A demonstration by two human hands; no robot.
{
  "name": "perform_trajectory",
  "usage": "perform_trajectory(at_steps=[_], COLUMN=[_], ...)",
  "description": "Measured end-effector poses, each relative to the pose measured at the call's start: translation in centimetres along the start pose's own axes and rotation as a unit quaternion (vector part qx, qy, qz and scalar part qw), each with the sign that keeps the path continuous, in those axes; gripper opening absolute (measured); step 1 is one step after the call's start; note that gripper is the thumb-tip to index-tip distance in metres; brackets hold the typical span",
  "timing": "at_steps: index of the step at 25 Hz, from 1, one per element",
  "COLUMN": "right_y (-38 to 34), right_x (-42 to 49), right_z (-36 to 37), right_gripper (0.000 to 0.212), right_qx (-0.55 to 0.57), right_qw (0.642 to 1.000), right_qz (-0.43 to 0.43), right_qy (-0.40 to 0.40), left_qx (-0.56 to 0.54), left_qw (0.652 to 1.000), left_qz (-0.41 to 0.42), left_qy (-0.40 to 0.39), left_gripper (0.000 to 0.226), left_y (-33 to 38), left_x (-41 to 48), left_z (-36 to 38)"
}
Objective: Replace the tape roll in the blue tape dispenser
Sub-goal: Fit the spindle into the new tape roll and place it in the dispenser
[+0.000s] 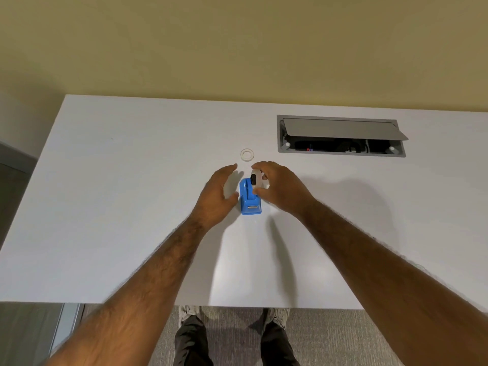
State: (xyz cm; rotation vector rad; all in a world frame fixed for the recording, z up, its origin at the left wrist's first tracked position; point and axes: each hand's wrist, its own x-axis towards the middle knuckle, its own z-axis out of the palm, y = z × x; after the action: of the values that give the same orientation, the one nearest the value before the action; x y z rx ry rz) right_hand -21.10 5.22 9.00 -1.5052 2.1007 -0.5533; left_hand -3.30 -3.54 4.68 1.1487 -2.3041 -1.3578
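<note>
The blue tape dispenser [249,199] stands on the white table [132,207], its cutter end toward me. My right hand [280,188] grips a clear tape roll with a black hub [255,179], held at the dispenser's far upper end, right beside its slot. My left hand [219,196] is just left of the dispenser with fingers spread, thumb close to or touching its side; I cannot tell whether it makes contact. A second, thin clear ring [247,155], flat on the table, lies a short way beyond both hands.
A grey cable box [340,136] with its lid tilted up is sunk into the table at the back right. A yellowish wall stands behind the table. The table's near edge is by my legs, above grey carpet.
</note>
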Motion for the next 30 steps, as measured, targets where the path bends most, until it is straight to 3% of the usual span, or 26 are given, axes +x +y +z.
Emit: perform_trajectory(at_steps=[2,5,12,23,30], right_y=[0.3,0.6,1.6,2.1,2.3], right_x=[0.3,0.8,1.2,1.9,2.6], right_z=[0.5,1.2,3.1,3.8,3.7], right_gripper=[0.055,0.053,0.051,0.052,0.056], right_qx=[-0.019,-0.034,-0.058,-0.021,-0.043], right_qw=[1.000,0.999,0.998,0.998,0.995], right_qz=[0.001,-0.001,-0.005,0.013,0.018], right_qy=[-0.003,-0.009,-0.033,-0.064,-0.083], left_qx=[0.122,0.279,0.401,0.411,0.277], left_qw=[0.989,0.954,0.914,0.910,0.957], left_qz=[0.000,0.027,0.060,0.058,0.058], left_qy=[-0.084,-0.107,-0.022,-0.029,-0.060], left_gripper=[0.096,0.117,0.093,0.087,0.090], left_y=[-2.1,-4.7,-7.4,-7.6,-7.3], left_x=[-0.2,-0.6,-1.4,-1.6,-2.0], left_z=[0.7,2.7,5.9,6.0,3.8])
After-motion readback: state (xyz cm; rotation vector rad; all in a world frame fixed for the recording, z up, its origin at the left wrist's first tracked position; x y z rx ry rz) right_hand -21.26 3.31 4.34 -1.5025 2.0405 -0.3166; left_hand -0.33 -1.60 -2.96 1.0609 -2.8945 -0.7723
